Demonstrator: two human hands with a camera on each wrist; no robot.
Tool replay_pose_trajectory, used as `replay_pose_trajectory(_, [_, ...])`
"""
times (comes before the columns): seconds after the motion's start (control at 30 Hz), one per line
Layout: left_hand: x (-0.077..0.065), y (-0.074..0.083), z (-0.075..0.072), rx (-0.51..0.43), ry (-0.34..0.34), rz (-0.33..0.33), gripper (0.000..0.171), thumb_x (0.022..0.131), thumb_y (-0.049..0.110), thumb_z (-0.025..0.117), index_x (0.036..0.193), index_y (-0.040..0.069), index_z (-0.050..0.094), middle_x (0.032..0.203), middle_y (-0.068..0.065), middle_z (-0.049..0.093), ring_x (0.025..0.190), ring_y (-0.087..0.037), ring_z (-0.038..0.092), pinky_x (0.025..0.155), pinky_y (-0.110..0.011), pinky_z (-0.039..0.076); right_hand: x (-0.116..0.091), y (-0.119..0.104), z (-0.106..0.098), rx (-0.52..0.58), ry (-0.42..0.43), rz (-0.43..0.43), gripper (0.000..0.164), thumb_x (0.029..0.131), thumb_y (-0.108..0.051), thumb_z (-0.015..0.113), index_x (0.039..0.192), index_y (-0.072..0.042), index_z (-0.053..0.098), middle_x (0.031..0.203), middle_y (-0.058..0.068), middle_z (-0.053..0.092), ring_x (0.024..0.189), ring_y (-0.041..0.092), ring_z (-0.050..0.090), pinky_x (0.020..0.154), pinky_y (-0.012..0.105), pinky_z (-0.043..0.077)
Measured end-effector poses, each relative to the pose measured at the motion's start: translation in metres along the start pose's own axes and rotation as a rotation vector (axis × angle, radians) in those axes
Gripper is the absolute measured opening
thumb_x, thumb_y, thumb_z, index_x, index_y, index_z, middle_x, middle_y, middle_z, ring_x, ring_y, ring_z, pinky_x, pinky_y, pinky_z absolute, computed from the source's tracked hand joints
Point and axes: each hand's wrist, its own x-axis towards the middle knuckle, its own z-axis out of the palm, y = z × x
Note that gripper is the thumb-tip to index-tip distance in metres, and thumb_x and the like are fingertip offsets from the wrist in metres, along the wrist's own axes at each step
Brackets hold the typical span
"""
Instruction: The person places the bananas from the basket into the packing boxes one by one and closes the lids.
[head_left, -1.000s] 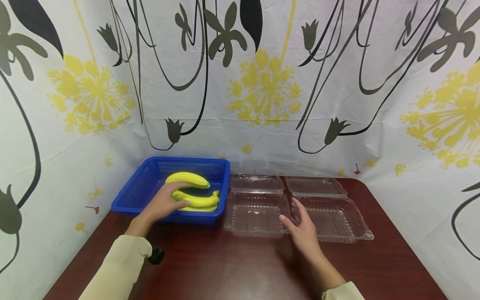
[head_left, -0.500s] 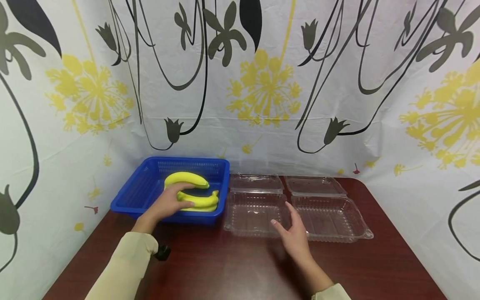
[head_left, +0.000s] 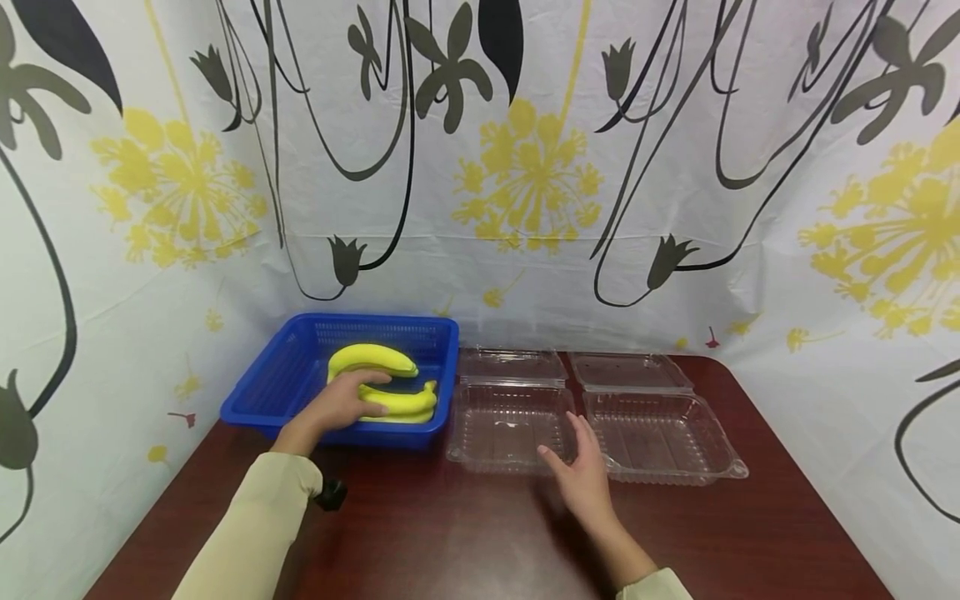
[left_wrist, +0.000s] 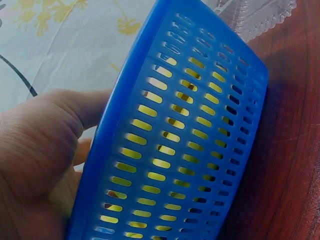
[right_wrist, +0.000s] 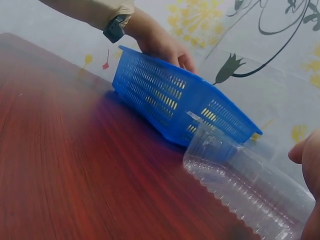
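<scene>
In the head view, a blue plastic basket [head_left: 258, 407] stands at the left with yellow bananas inside. One banana [head_left: 372, 357] lies behind, curved; a nearer banana [head_left: 408, 403] rests along the front wall with more yellow just under it. My left hand [head_left: 339, 403] reaches over the front rim and grips the nearer banana, thumb on its front side and fingers behind, covering its left end. The left wrist view shows the basket wall hiding those fingertips. My right hand [head_left: 583, 475], fingers spread and holding nothing, hovers at the front edges of two clear plastic containers.
The left clear container [head_left: 512, 462] and the right clear container [head_left: 678, 475] sit side by side, lids [head_left: 510, 365] folded back toward the wall. All stand on a dark red wooden table [head_left: 450, 533]. A patterned cloth [head_left: 480, 275] surrounds the table at the back and sides.
My right hand has shifted left and slightly toward me. The left hand has moved a little to the right over the nearer banana. Basket and containers stay in place.
</scene>
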Motion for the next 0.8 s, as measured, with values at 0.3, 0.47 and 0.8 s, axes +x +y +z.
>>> replay_pose_trajectory(0.3, [0.003,0.001,-0.001,0.014,-0.039,-0.054,0.044,0.087,0.015,0.074,0.126,0.0,0.062,0.128,-0.018,0.059,0.122,-0.042,0.049,0.094,-0.054,0.044,-0.004,0.007,0.0,0.012,0.002,0.036,0.07,0.086,-0.017,0.074,0.144,0.004,0.039,0.143,0.031,0.039,0.132,0.048,0.034,0.105,0.061,0.029])
replay_pose_trajectory(0.47, [0.003,-0.001,-0.001,0.042,-0.045,-0.073,0.038,0.086,0.012,0.074,0.122,0.0,0.066,0.124,-0.016,0.062,0.119,-0.041,0.052,0.093,-0.053,0.045,-0.003,0.013,0.001,0.003,-0.025,0.048,0.072,0.086,-0.016,0.074,0.145,0.003,0.038,0.143,0.031,0.04,0.133,0.046,0.035,0.106,0.058,0.029])
replay_pose_trajectory(0.8, [0.006,-0.002,-0.001,0.053,-0.05,-0.084,0.035,0.085,0.007,0.074,0.118,-0.001,0.068,0.119,-0.015,0.064,0.117,-0.04,0.053,0.091,-0.053,0.047,-0.004,0.023,0.002,0.02,-0.02,0.028,0.073,0.087,-0.02,0.075,0.146,0.002,0.037,0.145,0.028,0.04,0.134,0.044,0.035,0.106,0.058,0.03])
